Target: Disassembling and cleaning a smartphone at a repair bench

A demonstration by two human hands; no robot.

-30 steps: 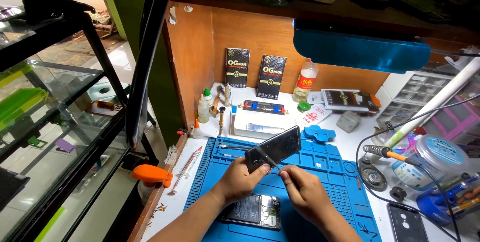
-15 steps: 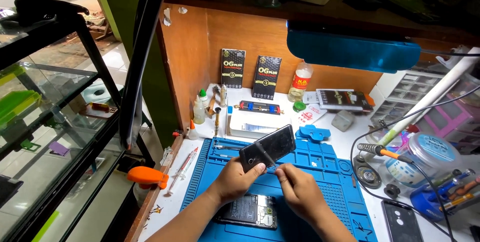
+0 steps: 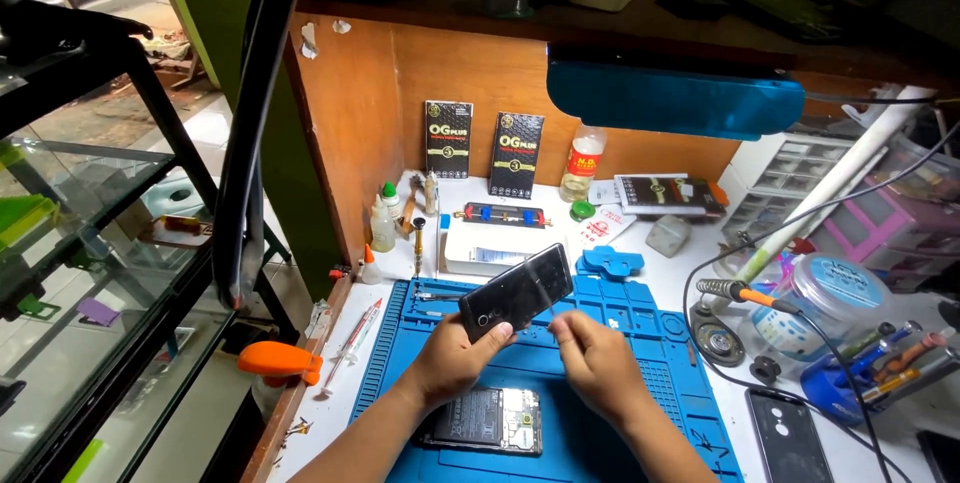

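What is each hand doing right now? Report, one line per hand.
Left hand: closed on the lower end of the black rectangular phone screen panel, tilted up.
Right hand: fingertips pinched beside the panel's edge; what they grip cannot be told.

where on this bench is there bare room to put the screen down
Bare blue mat shows right of the right hand, up to the dark back cover. The left hand holds the phone screen. An opened phone fills the near mat, and the back and right edge are crowded with bottles and tools.
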